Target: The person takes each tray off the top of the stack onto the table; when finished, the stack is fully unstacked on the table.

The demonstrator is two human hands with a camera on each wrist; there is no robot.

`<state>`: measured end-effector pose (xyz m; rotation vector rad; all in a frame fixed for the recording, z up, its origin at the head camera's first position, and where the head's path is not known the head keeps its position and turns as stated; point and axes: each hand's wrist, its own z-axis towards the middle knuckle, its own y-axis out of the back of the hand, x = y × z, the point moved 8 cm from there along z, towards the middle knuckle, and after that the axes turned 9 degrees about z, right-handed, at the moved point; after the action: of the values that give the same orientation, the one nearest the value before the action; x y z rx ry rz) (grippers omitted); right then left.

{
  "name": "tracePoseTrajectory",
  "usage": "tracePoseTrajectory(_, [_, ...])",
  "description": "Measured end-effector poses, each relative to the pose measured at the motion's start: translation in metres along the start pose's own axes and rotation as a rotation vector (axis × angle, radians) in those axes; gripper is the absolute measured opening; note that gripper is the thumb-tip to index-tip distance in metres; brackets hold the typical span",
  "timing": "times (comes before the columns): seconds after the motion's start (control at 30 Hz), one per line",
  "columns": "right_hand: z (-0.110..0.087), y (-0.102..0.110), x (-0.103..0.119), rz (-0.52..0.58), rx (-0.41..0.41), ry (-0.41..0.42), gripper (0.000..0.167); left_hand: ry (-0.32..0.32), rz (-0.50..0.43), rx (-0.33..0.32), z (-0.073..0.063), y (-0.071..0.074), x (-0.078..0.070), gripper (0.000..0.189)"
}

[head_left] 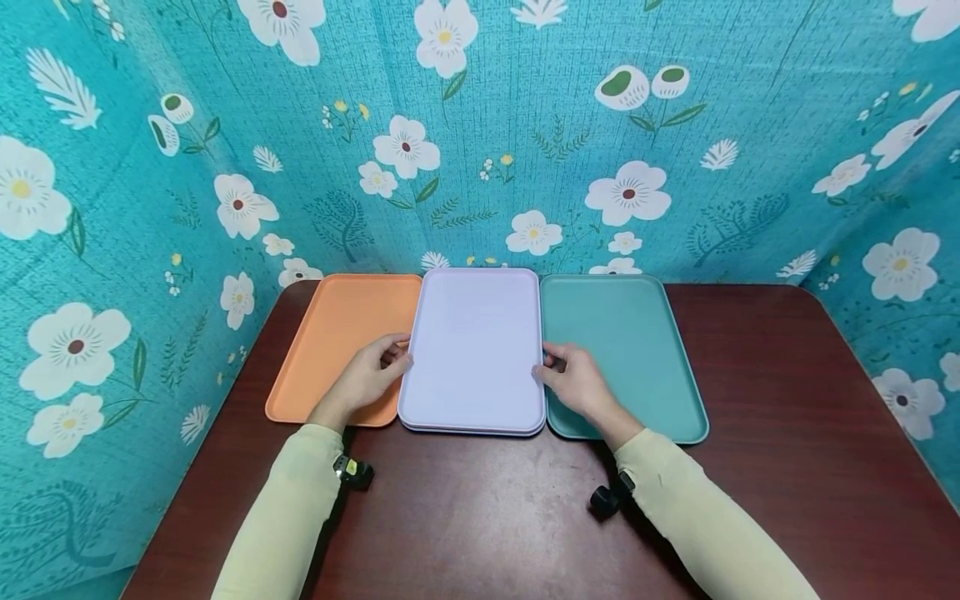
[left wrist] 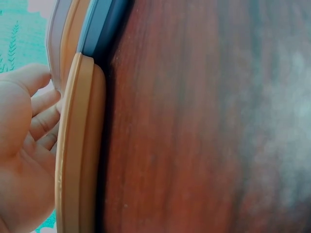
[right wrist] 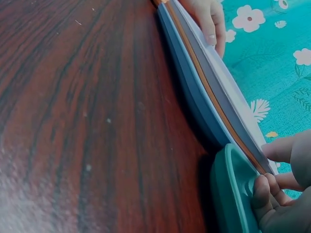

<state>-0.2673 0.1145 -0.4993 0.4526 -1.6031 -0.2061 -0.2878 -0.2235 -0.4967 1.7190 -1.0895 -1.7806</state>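
A lavender tray (head_left: 476, 350) tops a stack at the middle of the table. Under it, the right wrist view shows an orange tray edge (right wrist: 206, 82) and a blue tray (right wrist: 184, 77) at the bottom. My left hand (head_left: 367, 375) holds the lavender tray's left rim, thumb at the edge and fingers bent against the side. On the opposite rim, my right hand (head_left: 577, 379) pinches the edge between thumb and fingers. Beneath the left hand lies a separate orange tray (head_left: 360, 317); a teal tray (head_left: 615, 358) lies beneath the right. Both flank the stack closely.
The dark red-brown wooden table (head_left: 465, 517) extends in front of the trays and to the right. A turquoise flowered cloth (head_left: 487, 125) hangs behind and along both sides. Each wrist wears a small black camera.
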Motion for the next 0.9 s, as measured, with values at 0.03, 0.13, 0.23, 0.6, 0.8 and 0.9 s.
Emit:
tracePoseTrajectory(0.03, [0.0,-0.001,0.0,-0.003,0.001,-0.001,0.055,0.002,-0.002,0.001,0.0,0.0,0.0,0.053])
tracePoseTrajectory(0.13, [0.0,-0.002,-0.001,-0.007,-0.011,0.007,0.055,0.003,-0.003,0.002,0.0,0.0,0.0,0.053])
tracePoseTrajectory(0.23, [-0.001,-0.001,0.002,0.008,-0.041,0.051,0.053,0.007,0.0,0.002,0.0,0.0,0.001,0.054])
tracePoseTrajectory(0.6, [-0.003,0.005,0.004,0.068,-0.099,0.057,0.05,0.016,0.014,0.001,0.001,-0.003,0.0,0.052])
tracePoseTrajectory(0.8, [-0.004,0.01,0.005,0.155,-0.119,0.01,0.053,0.012,0.028,-0.001,0.001,-0.003,0.0,0.05])
tracePoseTrajectory(0.9, [-0.004,0.011,0.006,0.179,-0.125,-0.009,0.055,0.005,0.052,-0.011,0.001,-0.002,0.0,0.047])
